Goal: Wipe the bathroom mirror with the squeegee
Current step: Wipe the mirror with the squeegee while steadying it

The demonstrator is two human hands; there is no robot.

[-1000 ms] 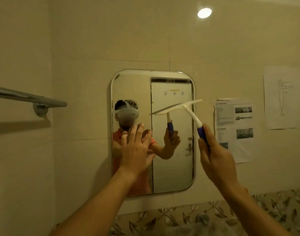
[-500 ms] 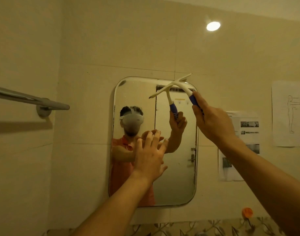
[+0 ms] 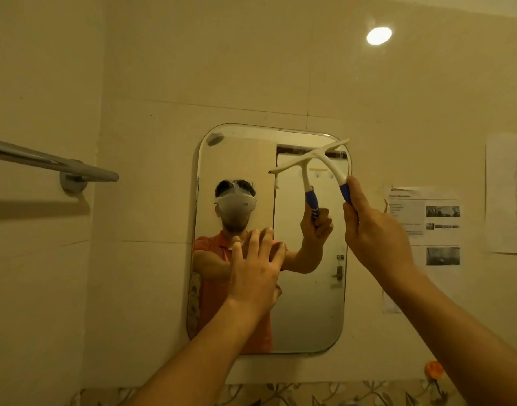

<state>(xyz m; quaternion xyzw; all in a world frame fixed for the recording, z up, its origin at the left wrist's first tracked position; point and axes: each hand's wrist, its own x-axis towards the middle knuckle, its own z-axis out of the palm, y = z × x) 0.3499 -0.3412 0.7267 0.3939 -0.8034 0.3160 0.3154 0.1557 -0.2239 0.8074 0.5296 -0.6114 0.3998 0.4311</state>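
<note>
Left hand [image 3: 255, 268] raised mid-scene, palm forward, fingers [image 3: 263, 238] spread and extended. Right hand [image 3: 374, 230] higher, to the right, fist wrapped tight, thumb pointing up. Both forearms bare, reaching far.

Rounded-rectangle wall mirror [image 3: 307, 303] on beige tiled wall [image 3: 251, 68]. Right hand [image 3: 374, 232] wrapped around blue grip of white T-shaped plastic squeegee [image 3: 318, 156]; blade tilted, lying at mirror's upper right corner, right tip past rim. Left hand [image 3: 255, 272] flat, fingers spread, raised before glass centre; contact unclear. Chrome towel bar [image 3: 46, 164] at left. Printed paper sheets [image 3: 427, 230] right of mirror. Leaf-patterned tile band [image 3: 310, 395] along bottom.
</note>
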